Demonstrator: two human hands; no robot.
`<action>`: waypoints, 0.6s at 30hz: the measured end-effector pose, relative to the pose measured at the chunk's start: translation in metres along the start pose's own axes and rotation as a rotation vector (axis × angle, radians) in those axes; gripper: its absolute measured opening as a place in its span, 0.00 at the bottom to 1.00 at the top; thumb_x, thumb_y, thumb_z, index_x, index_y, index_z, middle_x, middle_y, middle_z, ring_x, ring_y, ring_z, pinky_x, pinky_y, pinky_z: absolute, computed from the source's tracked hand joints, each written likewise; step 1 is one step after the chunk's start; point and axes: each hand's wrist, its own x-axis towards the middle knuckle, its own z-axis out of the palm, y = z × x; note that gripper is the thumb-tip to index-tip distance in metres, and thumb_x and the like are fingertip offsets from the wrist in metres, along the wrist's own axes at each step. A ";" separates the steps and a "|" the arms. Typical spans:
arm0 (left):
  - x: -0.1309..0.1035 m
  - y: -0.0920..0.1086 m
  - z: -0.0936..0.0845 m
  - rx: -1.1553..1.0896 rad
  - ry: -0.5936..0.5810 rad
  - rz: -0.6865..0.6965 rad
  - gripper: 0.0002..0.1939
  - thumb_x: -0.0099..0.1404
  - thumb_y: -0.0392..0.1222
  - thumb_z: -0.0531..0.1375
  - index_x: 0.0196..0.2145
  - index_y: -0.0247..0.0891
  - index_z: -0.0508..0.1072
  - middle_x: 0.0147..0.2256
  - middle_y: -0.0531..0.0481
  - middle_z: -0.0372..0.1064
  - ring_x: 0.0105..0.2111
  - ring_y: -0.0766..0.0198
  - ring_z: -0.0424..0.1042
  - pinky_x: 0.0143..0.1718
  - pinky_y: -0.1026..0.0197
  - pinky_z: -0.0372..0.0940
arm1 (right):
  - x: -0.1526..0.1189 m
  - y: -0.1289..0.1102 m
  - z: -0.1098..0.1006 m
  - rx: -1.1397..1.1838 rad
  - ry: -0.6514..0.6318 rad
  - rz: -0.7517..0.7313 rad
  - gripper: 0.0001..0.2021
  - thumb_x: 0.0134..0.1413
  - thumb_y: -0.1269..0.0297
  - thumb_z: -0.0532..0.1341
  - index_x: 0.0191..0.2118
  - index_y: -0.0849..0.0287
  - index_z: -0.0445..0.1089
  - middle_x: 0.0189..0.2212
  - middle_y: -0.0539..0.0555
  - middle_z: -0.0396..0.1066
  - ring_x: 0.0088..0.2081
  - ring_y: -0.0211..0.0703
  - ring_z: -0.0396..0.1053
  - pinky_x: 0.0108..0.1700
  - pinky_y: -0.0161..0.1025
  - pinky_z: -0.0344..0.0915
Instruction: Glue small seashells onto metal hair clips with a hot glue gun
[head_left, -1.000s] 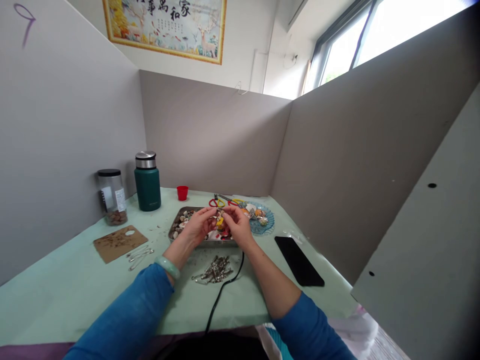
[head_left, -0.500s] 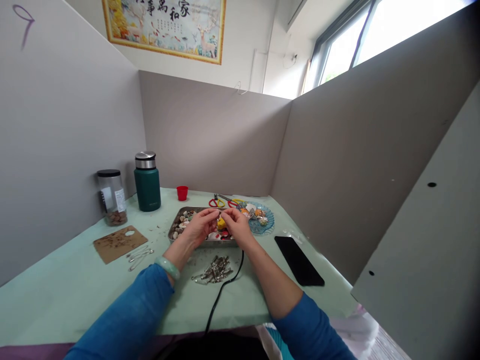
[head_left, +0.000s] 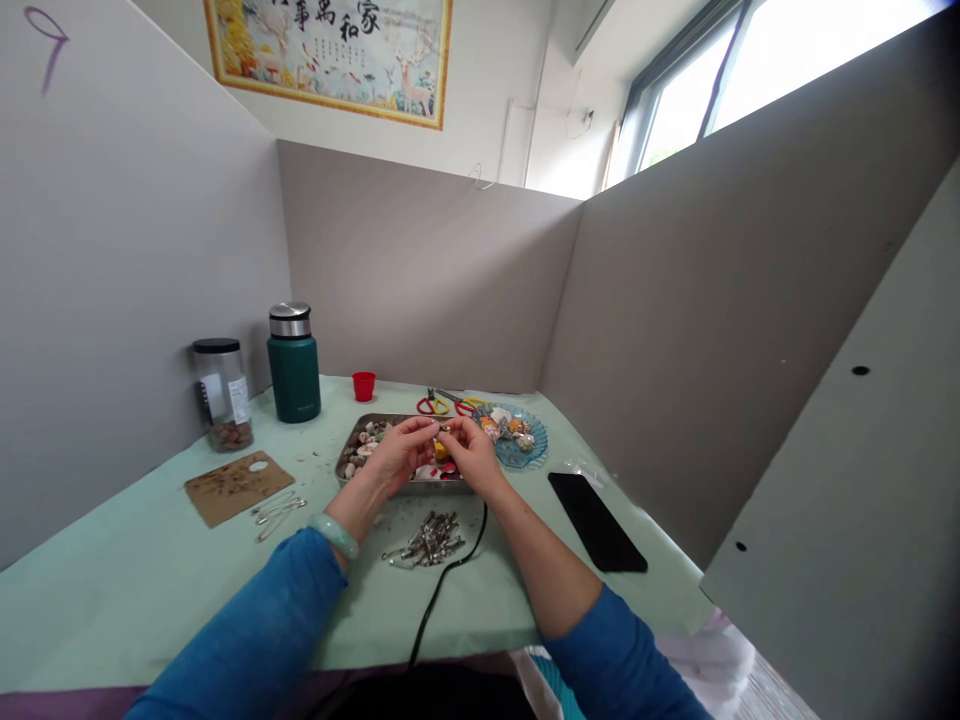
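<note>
Both hands meet above a metal tray [head_left: 405, 488] of small decorated pieces. My left hand [head_left: 406, 452], with a pale green bangle [head_left: 335, 535] on its wrist, has its thumb and fingertips pressed together. Close beside it, my right hand [head_left: 470, 452] is pinched as well. Something tiny lies between the fingertips, too small to name. Below the hands a yellow piece [head_left: 441, 452] shows in the tray. Nearer to me lies a pile of metal clips [head_left: 433, 540], and a black cable [head_left: 442, 580] runs past its right side.
A blue plate [head_left: 536, 450] with ornaments and some scissors [head_left: 433, 404] are behind the tray's right side. A black phone [head_left: 598, 522] lies right. At left stand a green bottle [head_left: 294, 375], a jar [head_left: 225, 395], a brown card [head_left: 238, 487], pins [head_left: 279, 513] and a red cup [head_left: 364, 386].
My right hand's fingers have shifted slightly at the pinch, and less of the yellow piece shows between the hands. Both hands otherwise keep their place over the tray.
</note>
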 end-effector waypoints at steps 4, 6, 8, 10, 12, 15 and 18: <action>-0.001 0.000 0.000 -0.001 -0.019 -0.012 0.11 0.49 0.38 0.69 0.29 0.33 0.72 0.20 0.54 0.66 0.18 0.72 0.64 0.21 0.68 0.63 | 0.001 0.001 0.000 0.062 -0.027 0.046 0.14 0.47 0.52 0.61 0.32 0.57 0.65 0.20 0.46 0.66 0.20 0.35 0.63 0.20 0.31 0.60; -0.001 -0.001 0.000 0.006 -0.032 -0.007 0.11 0.50 0.39 0.68 0.29 0.33 0.72 0.20 0.53 0.65 0.19 0.72 0.65 0.21 0.68 0.63 | 0.002 0.002 -0.001 0.104 -0.031 0.058 0.13 0.46 0.52 0.62 0.32 0.58 0.65 0.20 0.46 0.66 0.20 0.35 0.63 0.21 0.31 0.60; -0.001 -0.001 0.000 0.008 -0.040 0.000 0.11 0.51 0.41 0.68 0.30 0.33 0.72 0.21 0.53 0.66 0.19 0.71 0.65 0.21 0.67 0.64 | 0.002 0.003 -0.001 0.143 -0.040 0.065 0.13 0.46 0.54 0.62 0.32 0.58 0.65 0.20 0.46 0.66 0.20 0.35 0.63 0.21 0.32 0.61; 0.000 -0.001 0.000 0.003 -0.046 0.004 0.11 0.52 0.42 0.67 0.30 0.33 0.72 0.21 0.53 0.66 0.19 0.70 0.65 0.21 0.66 0.65 | 0.002 0.003 -0.001 0.172 -0.054 0.083 0.12 0.47 0.55 0.62 0.32 0.58 0.65 0.20 0.45 0.65 0.19 0.35 0.62 0.21 0.32 0.61; 0.001 -0.001 -0.001 -0.013 -0.043 0.001 0.11 0.52 0.41 0.67 0.29 0.32 0.72 0.22 0.52 0.67 0.19 0.70 0.67 0.22 0.65 0.67 | 0.002 0.002 -0.001 0.183 -0.053 0.087 0.12 0.46 0.55 0.62 0.32 0.58 0.65 0.21 0.45 0.65 0.20 0.35 0.62 0.21 0.32 0.61; 0.002 -0.001 -0.003 -0.034 -0.014 -0.012 0.10 0.52 0.39 0.68 0.30 0.31 0.73 0.25 0.49 0.70 0.22 0.69 0.70 0.27 0.65 0.69 | 0.002 0.000 -0.002 0.156 -0.001 0.052 0.12 0.45 0.56 0.63 0.31 0.58 0.65 0.20 0.45 0.64 0.22 0.34 0.62 0.24 0.32 0.60; 0.002 -0.002 -0.003 -0.021 0.014 -0.027 0.10 0.52 0.37 0.67 0.32 0.30 0.73 0.27 0.46 0.73 0.25 0.67 0.73 0.29 0.64 0.70 | 0.001 -0.002 -0.001 0.070 0.048 0.010 0.12 0.45 0.56 0.63 0.30 0.58 0.65 0.19 0.44 0.62 0.21 0.33 0.59 0.24 0.31 0.59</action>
